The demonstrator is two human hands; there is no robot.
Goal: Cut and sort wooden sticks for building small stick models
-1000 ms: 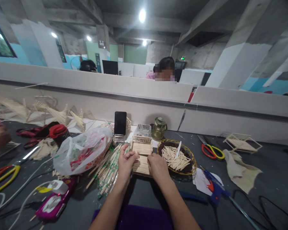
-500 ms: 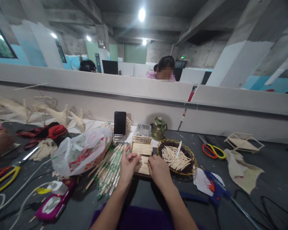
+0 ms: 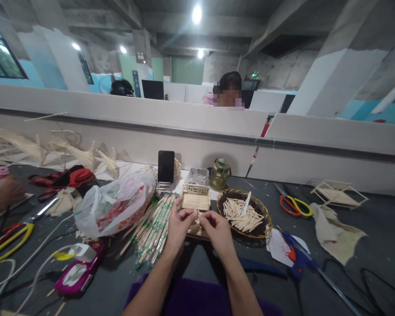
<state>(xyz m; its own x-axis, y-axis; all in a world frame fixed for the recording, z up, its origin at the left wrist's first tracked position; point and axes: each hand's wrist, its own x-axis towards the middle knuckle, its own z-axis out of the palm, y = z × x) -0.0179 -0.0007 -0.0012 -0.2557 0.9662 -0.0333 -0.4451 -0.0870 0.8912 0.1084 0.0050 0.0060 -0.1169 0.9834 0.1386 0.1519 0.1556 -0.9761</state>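
Note:
My left hand (image 3: pixel 181 221) and my right hand (image 3: pixel 217 226) meet over the near part of a small model built of wooden sticks (image 3: pixel 195 202). Thumb and forefinger of each hand are pinched together, with a short pale wooden stick (image 3: pixel 198 216) between the fingertips, partly hidden by them. Behind the fingers the model's slatted surface and its raised railing at the back show; my hands cover much of its front. Right of my right hand stands a yellow-rimmed wicker basket (image 3: pixel 268 219) of short cut sticks (image 3: pixel 240 215) with a white strip on top. Wrapped sticks (image 3: pixel 154 228) lie beside my left hand.
A blue glue gun (image 3: pixel 298 259), scissors with red and yellow handles (image 3: pixel 296 206), and a cloth (image 3: pixel 339 232) lie right. Left are a plastic bag (image 3: pixel 118 204), a magenta device (image 3: pixel 80 272) and another person's hand (image 3: pixel 6 193). A phone (image 3: pixel 166 166) and green jar (image 3: pixel 220 173) stand behind.
My hands have lifted slightly off the model's near surface and come closer together, fingertips now meeting in a pinch on a short stick. The view has shifted a little.

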